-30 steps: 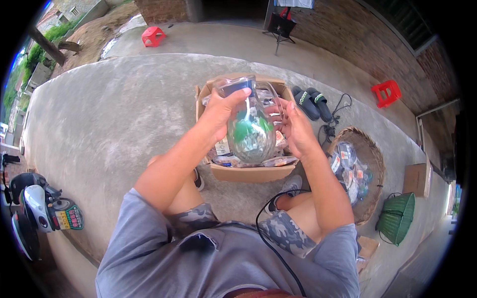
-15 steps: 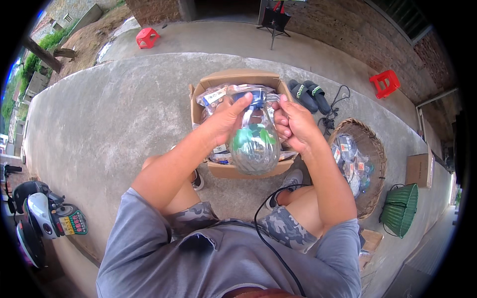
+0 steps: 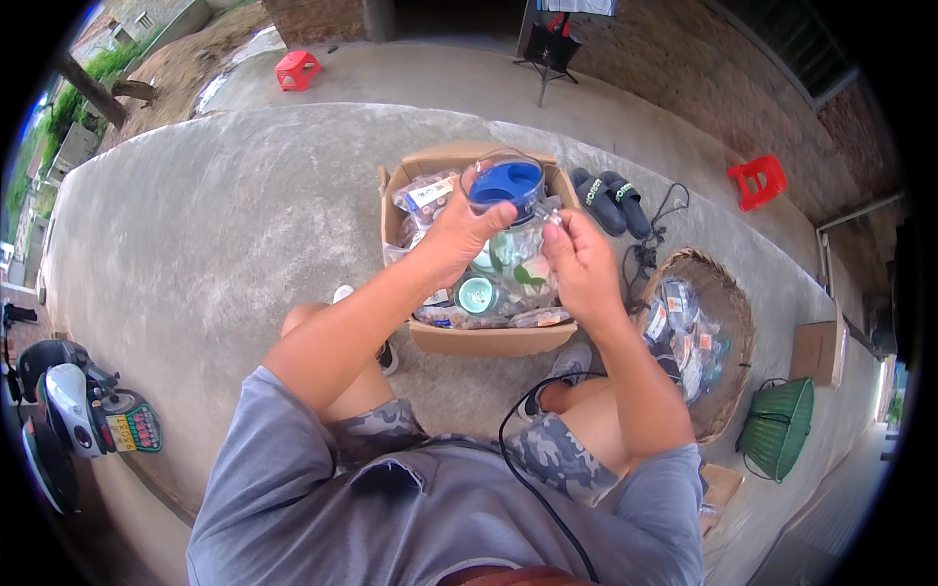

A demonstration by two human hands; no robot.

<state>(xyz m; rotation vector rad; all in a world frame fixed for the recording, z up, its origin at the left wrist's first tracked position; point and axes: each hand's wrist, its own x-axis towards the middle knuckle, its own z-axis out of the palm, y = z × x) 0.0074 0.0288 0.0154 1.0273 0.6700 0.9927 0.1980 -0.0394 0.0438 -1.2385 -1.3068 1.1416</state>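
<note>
left hand (image 3: pixel 459 232) grasping clear plastic jar with blue lid (image 3: pixel 505 186) | right hand (image 3: pixel 576 256) pinching its wrapping | we'd steady it above brown cardboard box (image 3: pixel 479 337), peel slowly

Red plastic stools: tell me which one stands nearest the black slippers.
The red plastic stool on the right, on the concrete beside the brick wall, just past the pair of black slippers. The other red stool stands far off at upper left.

Grey short-sleeved T-shirt (image 3: pixel 391 518), grey camouflage shorts (image 3: pixel 547 454), a black cable (image 3: pixel 518 469) trailing from six o'clock, bare forearms.
</note>
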